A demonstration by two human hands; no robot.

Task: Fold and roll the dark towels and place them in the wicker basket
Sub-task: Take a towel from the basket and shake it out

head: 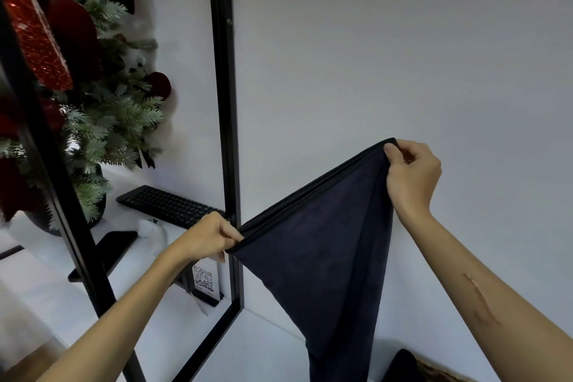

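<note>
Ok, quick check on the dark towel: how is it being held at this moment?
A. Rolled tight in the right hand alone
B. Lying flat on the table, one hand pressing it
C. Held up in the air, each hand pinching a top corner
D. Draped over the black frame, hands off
C: the towel hangs in the air, the left hand and the right hand each pinching an end of its top edge.

dark towel [328,257] lower end cut off by bottom edge, dark shape [400,366] at bottom edge unidentifiable, decorated tree [93,96] cropped left
</note>
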